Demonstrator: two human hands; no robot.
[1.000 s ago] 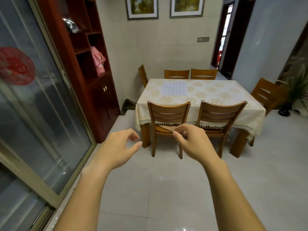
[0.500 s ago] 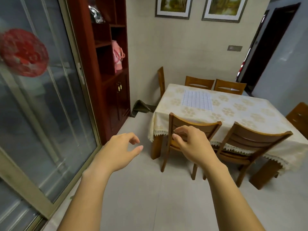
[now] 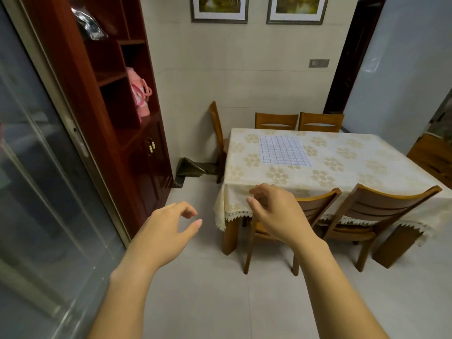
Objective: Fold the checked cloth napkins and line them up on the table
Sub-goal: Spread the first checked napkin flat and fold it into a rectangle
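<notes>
The left hand (image 3: 166,231) and right hand (image 3: 274,211) are hovering empty, fingers loosely curled as if readying to reach, while the blue-and-white checked cloth napkin (image 3: 283,150) is lying flat, unfolded, on the cream floral-clothed wooden bench (image 3: 367,162), well apart from both.

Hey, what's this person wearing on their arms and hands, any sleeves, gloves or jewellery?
Nothing shows. Both forearms are bare down to the frame's lower edge, with no sleeves in view. The left hand and right hand carry no gloves, rings, watch or bracelet.
</notes>
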